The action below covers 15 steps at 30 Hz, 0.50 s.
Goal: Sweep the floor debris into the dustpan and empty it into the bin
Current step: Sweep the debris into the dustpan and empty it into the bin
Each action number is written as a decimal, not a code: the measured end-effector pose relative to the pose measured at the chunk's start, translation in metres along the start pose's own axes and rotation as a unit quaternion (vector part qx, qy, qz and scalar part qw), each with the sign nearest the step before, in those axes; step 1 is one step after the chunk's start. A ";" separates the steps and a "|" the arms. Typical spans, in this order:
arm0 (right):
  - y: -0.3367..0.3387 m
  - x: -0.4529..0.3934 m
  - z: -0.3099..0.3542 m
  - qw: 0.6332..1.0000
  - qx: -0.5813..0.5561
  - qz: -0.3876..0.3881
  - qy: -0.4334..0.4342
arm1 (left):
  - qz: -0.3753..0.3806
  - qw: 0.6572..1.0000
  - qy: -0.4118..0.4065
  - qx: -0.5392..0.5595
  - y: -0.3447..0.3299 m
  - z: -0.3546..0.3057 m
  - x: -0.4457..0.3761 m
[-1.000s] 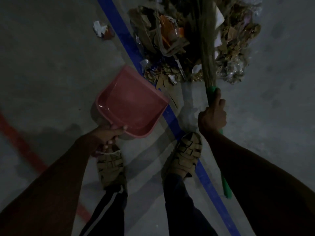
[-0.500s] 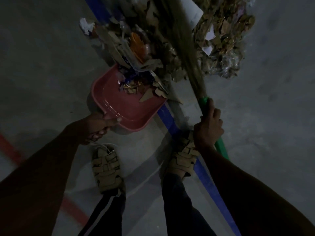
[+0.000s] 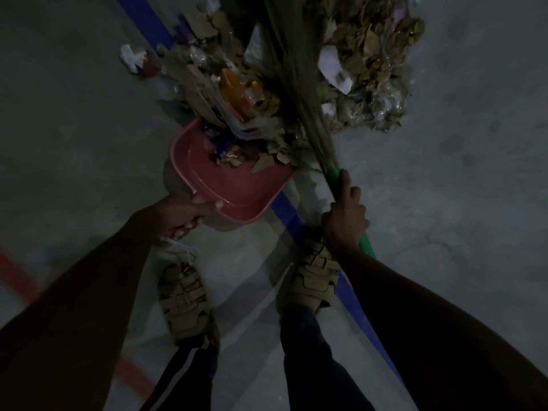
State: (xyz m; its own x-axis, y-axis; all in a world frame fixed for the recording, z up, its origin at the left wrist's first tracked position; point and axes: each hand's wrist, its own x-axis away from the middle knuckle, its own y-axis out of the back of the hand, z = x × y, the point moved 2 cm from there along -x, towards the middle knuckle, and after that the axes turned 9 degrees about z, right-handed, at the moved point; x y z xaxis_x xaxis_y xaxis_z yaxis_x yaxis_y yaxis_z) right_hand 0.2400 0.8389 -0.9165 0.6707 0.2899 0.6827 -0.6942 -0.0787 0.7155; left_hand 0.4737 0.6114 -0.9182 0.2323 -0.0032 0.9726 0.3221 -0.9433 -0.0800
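The left hand (image 3: 181, 216) gripped the pink dustpan (image 3: 234, 185) at its near rim, debris (image 3: 252, 143) spilling onto its far edge. The right hand (image 3: 345, 223) was curled round the broom (image 3: 299, 93) by its green handle, bristles lying across the pile.

A pink plastic dustpan (image 3: 237, 188) is sitting tilted on the gray floor, its open mouth facing a heap of debris (image 3: 296, 84), with scraps of cardboard and paper already lying inside its front edge. The debris, made of dry leaves, paper, wrappers and an orange piece, is spreading across the floor beyond the dustpan.
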 end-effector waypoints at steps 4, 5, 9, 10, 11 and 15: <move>-0.010 0.011 -0.002 0.995 0.043 0.028 0.084 | -0.020 1.000 -0.005 -0.002 -0.005 0.000 -0.001; -0.009 0.011 -0.002 0.994 0.054 0.020 0.095 | -0.020 1.000 -0.006 0.001 -0.006 0.002 -0.001; 0.002 0.001 -0.012 0.994 0.051 -0.033 0.094 | -0.017 1.000 -0.012 0.002 -0.008 0.006 -0.003; 0.007 -0.003 -0.015 0.994 0.042 -0.052 0.085 | -0.020 1.000 -0.011 0.003 -0.010 0.005 -0.002; 0.013 -0.008 -0.018 0.994 0.030 -0.071 0.072 | -0.023 1.000 -0.011 0.005 -0.011 0.005 -0.002; 0.037 -0.029 -0.023 0.993 0.027 -0.110 -0.029 | -0.020 1.000 -0.016 0.012 -0.017 0.004 0.001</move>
State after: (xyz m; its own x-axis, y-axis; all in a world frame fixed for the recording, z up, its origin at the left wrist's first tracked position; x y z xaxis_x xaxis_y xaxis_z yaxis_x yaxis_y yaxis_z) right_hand 0.1889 0.8496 -0.9127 0.8196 0.2503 0.5154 -0.5153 -0.0712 0.8541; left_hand 0.4721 0.6283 -0.9172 0.2476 0.0459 0.9678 0.3539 -0.9342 -0.0462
